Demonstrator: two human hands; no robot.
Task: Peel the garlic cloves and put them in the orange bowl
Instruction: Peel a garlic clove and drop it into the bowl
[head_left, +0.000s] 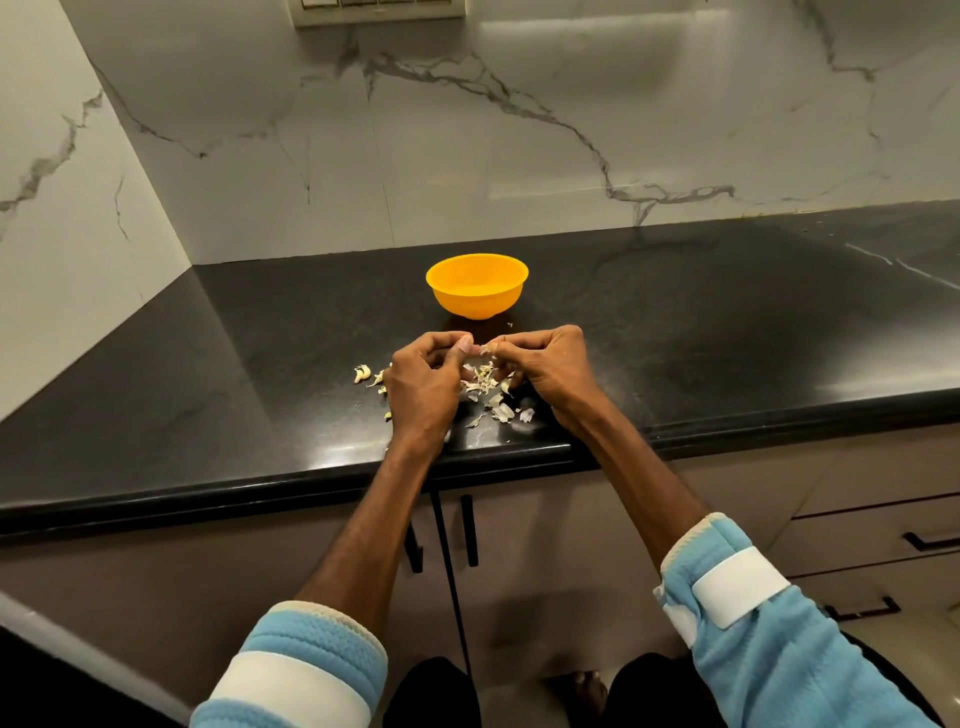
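Just behind the counter's front edge, the left hand (423, 376) and right hand (543, 366) meet fingertip to fingertip, both pinching one garlic clove (480, 349) between them, its long axis unclear. Straight ahead of both hands stands the orange bowl (477, 286), near and about equally reachable; loose skins (493, 397) lie below.

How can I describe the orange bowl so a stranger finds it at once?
Look at the black countertop under the marble wall. Just beyond the left hand and the right hand, which pinch a garlic clove, stands the orange bowl. It alone is bright and round; nearby lie only pale garlic peels.
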